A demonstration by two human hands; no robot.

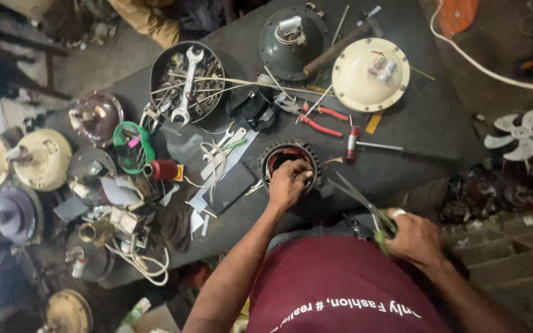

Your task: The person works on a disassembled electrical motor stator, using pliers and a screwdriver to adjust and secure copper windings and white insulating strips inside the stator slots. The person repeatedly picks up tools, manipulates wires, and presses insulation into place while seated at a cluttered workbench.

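Note:
A round toothed motor stator with dark copper windings lies on the black worktable. My left hand rests on its near rim, fingers curled over the windings. My right hand is at the table's near edge and grips green-handled scissors, whose open blades point up and left toward the stator.
Red-handled pliers, a red-handled screwdriver, a cream fan cover, a dark green fan cover and a bowl of wrenches lie farther back. Fan motors and wire clutter the left; a white fan blade sits at right.

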